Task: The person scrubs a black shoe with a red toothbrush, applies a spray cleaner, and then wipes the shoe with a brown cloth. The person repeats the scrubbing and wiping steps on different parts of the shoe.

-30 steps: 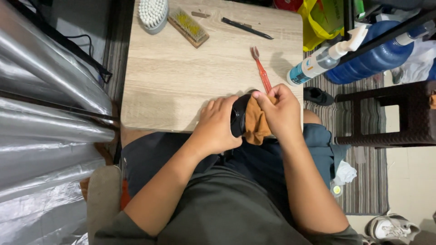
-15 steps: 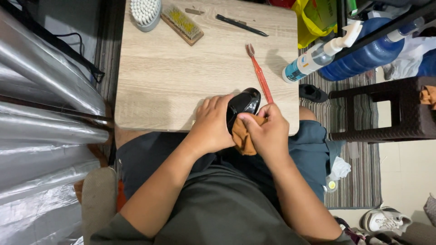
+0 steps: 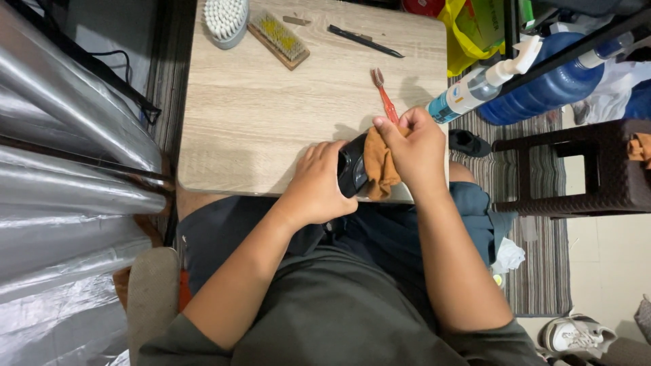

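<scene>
Left hand wrapped around black shoe, steadying it at near edge of bench; right hand pinching orange cloth, pressed against shoe for rubbing; red toothbrush and brushes set aside within reach, spray bottle at right

Even, fairly bright indoor light falls from above onto the tabletop, which shows soft, short shadows just beyond the hands and beside the toothbrush past them. The foil sheeting to their left throws pale streaks of glare. Focus is sharp around the hands; the picture's edges bend slightly from a wide lens. No motion blur shows.
</scene>
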